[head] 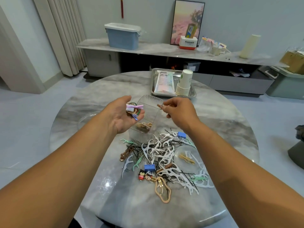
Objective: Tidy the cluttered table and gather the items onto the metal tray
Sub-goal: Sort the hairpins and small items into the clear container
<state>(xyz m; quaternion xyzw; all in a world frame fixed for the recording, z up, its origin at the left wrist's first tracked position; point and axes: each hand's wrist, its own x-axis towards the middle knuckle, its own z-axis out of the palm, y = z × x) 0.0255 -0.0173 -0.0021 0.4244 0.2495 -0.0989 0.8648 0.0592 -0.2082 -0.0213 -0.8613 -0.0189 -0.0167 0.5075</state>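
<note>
My left hand (124,115) is palm up and cups a bunch of hair clips (134,109), pink, purple and brown. My right hand (178,111) pinches a small brown clip (159,106) over the mouth of a clear ribbed plastic box (148,122), which has a few tan clips at its bottom. A heap of white and green floss picks, black hairpins, blue binder clips (149,167) and hair clips (162,163) lies on the round marble table below the box. The metal tray (193,94) stands at the far side with a wipes packet (164,82) and a stack of paper cups (184,83) in it.
A clear round lid (85,120) lies left of the box, and another clear dish (187,156) with yellow picks sits in the heap's right side. A large tan outline clip (162,190) lies nearest me. A long low cabinet with boxes stands behind the table.
</note>
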